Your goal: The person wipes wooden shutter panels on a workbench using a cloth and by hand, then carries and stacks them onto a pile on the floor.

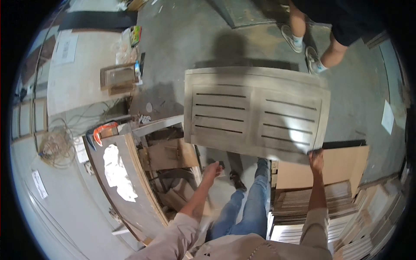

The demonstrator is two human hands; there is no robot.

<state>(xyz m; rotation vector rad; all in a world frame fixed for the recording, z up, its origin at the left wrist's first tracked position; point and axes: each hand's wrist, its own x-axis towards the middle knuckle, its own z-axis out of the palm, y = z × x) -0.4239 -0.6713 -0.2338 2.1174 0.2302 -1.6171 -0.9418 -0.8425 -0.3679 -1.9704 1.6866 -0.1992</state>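
Reaching forward, our right hand [317, 160] grips the lower-right corner of the panel [255, 116], which sits just right of the frame's centre. Our left hand [212, 171], below its left end, has curled fingers; whether they hold anything, we cannot tell. Grey floor [173, 37] spreads above; a table [141, 214] stands lower left.

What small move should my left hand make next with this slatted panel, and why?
Probably bring your left hand to the near edge of the slatted panel, toward its left end. Your right hand grips the near right corner, while the left appears off the panel, so a second hold would likely steady it. What supports the panel underneath is hidden.
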